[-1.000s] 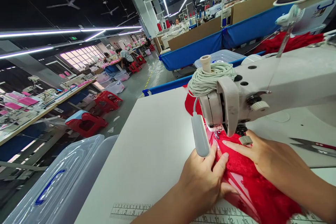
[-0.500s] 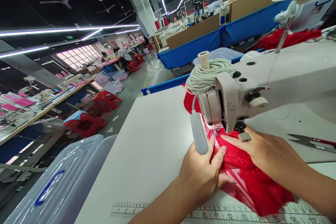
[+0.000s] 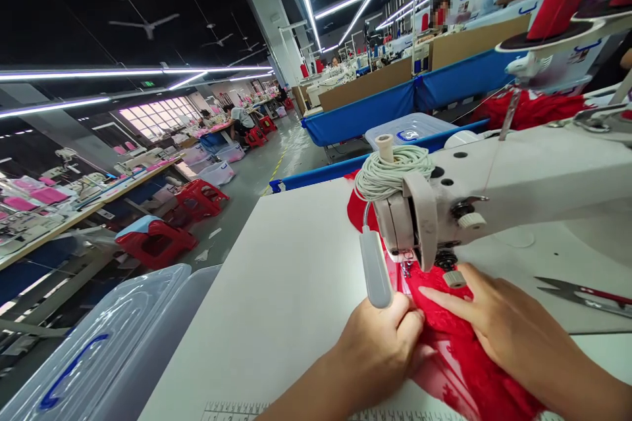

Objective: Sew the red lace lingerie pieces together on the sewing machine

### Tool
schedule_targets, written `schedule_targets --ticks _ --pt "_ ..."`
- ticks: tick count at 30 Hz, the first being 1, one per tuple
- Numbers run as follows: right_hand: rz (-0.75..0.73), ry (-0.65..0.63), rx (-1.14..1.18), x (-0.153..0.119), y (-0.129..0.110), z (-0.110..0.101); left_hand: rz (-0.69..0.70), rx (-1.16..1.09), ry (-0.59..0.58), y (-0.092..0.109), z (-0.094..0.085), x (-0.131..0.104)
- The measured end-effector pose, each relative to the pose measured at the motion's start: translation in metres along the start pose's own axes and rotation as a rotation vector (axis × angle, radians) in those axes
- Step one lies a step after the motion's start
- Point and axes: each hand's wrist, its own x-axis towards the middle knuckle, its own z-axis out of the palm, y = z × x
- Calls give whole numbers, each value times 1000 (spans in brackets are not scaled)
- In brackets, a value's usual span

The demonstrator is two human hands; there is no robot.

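Red lace fabric point(image 3: 447, 312) runs under the needle area of a white sewing machine point(image 3: 523, 171) and down toward the front edge. My left hand point(image 3: 382, 342) has its fingers curled and pinched on the fabric's left edge, just below the grey lamp point(image 3: 376, 270). On the fabric's right side rests my right hand point(image 3: 503, 316), fingers apart and index finger stretched toward the presser foot point(image 3: 405, 268). More red cloth point(image 3: 358, 207) lies behind the machine head. Pale green cord point(image 3: 392, 171) is coiled on top of the head.
Thread snips point(image 3: 587, 296) lie right of my right hand. A printed ruler point(image 3: 232, 411) runs along the table's front edge. Lidded plastic bins point(image 3: 118, 335) stand left of the white table point(image 3: 276, 263). Red stools point(image 3: 155, 242) and seated people are farther off.
My left hand's fingers have curled inward onto the fabric. My right hand's index finger now sits slightly farther from the presser foot. The camera view has tilted upward a little.
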Motion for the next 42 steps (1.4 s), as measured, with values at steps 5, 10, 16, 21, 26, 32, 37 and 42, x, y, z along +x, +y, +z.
schedule_targets --ticks 5,10,16,21,26,32,37,42 --pt "-75 26 -159 2 0 -5 -70 -44 -61 4 -2 -1" --pt "-157 125 -199 7 -1 -7 -39 27 18 4 5 -6" --pt "-160 120 -229 7 -1 -6 -77 83 98 6 5 -8" --pt "-162 118 -222 6 0 -6 -80 91 111 5 4 -7" --pt "-151 121 -243 2 3 0 -72 104 103 4 3 -7" --pt "-120 109 -214 7 1 -2 -85 126 75 4 3 -7" --pt "-122 51 -190 11 3 -3 -95 151 43 3 5 -8" --pt "-104 82 -228 12 4 -1 -105 157 61 1 6 -7"
